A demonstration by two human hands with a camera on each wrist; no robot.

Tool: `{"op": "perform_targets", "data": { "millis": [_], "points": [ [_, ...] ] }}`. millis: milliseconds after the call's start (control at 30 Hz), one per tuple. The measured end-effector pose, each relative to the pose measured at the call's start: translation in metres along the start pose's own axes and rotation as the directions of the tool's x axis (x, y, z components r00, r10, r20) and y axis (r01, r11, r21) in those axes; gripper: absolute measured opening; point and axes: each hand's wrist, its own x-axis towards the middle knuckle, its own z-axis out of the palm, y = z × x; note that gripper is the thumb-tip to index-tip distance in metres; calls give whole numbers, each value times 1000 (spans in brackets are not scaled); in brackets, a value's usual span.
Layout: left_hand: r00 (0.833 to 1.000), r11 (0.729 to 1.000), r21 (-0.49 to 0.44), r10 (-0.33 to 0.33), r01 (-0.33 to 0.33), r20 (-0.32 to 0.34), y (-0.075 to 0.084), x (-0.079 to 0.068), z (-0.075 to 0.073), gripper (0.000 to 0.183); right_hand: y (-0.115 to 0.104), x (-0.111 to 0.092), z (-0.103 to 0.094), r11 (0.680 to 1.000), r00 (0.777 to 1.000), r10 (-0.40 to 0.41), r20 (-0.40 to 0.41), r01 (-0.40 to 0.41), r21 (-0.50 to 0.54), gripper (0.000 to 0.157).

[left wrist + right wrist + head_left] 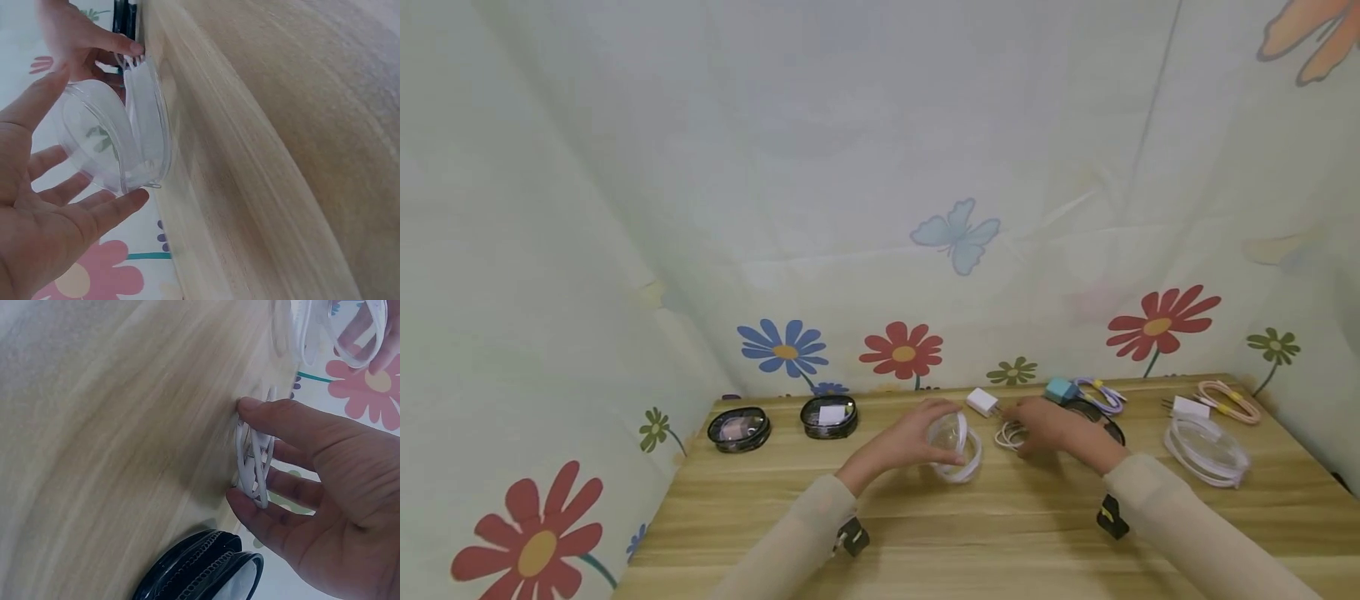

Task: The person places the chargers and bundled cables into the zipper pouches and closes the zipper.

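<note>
Left hand [908,438] — clear case [130,134] gripped | right hand [1051,428] — cable [254,465] pinched | charger [981,402], black case [199,569] near

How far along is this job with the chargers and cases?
Probably done: two black cases at left, contents showing inside. In hand: the left hand holds an open clear case; the right hand grips a white cable. Apparently left: both white chargers, the blue charger, and the purple and pink cables, all lying outside cases.
</note>
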Motion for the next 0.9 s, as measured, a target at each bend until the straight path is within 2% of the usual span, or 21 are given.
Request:
{"op": "perform_targets", "data": {
  "millis": [100, 333, 467, 667, 900],
  "points": [
    [1000, 1000, -1, -3, 3, -5, 0, -1, -1, 88, -1, -2, 0, 1000, 1000, -19, -24, 19, -19, 50],
    [1000, 1000, 17, -10, 10, -11, -4, -3, 0, 88, 2, -5, 7, 993, 992, -90, -86, 83, -88, 41],
    [1000, 1000, 10, -14, 14, -13, -4, -3, 0, 88, 3, -5, 12, 989, 988, -106, -115, 93, -112, 37],
    [1000, 1000, 17, -21, 21, -8, -5, -2, 0, 87, -1, -7, 16, 996, 989, -84, -122, 80, -39, 42],
    [1000, 1000, 24, -13, 13, -17, -8, -2, 1, 88, -9, -5, 13, 993, 981, -119, -155, 113, -43, 36]
  ]
}}
